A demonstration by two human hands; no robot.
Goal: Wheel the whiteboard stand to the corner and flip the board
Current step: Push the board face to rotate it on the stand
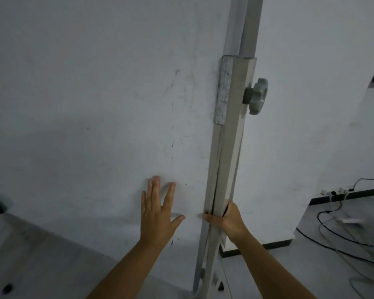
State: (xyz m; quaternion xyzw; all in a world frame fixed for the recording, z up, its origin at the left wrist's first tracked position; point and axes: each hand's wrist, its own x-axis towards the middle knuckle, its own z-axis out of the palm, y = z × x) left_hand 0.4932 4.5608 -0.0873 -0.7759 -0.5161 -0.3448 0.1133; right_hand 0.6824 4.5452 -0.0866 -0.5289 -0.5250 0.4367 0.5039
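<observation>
Your left hand (158, 214) lies open and flat on the whiteboard (95, 104), which stands right before you. Your right hand (227, 221) is clenched around the stand's upright post (229, 160). The board probably feels stiff but smooth and slippery, so push at the post, below the grey knob (257, 96).
</observation>
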